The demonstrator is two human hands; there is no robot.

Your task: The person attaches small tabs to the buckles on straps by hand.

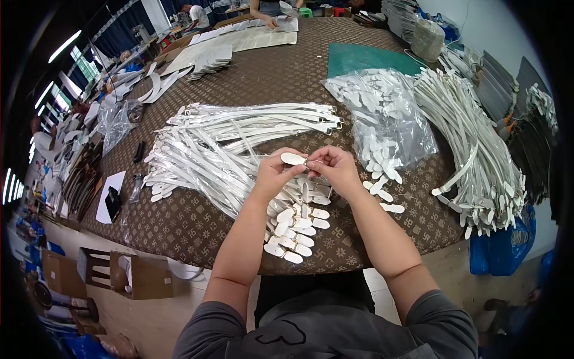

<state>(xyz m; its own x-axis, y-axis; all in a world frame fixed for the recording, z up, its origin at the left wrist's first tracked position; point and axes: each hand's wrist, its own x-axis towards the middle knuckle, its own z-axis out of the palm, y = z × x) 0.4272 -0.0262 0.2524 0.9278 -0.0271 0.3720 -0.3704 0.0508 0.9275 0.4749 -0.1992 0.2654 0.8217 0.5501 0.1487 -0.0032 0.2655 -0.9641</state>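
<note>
My left hand (275, 175) pinches a white oval tab (293, 158) above the table. My right hand (336, 171) is closed at the tab's inner end, fingertips nearly touching those of the left. A small dark metal bit shows between them, too small to name. Just below both hands lies a pile of white tabs with metal fittings (293, 234). Behind and left of the hands spread long white straps (203, 161) in clear film, some with buckles at their right ends. A clear plastic bag (391, 119) of white tabs lies beyond my right hand, several tabs spilling from its mouth.
A second bundle of white straps (457, 143) runs down the right side of the patterned table (239, 78). A green mat (365, 58) lies at the back. A black phone-like object (112, 202) rests on white paper at left. Another person (272, 11) works at the far edge.
</note>
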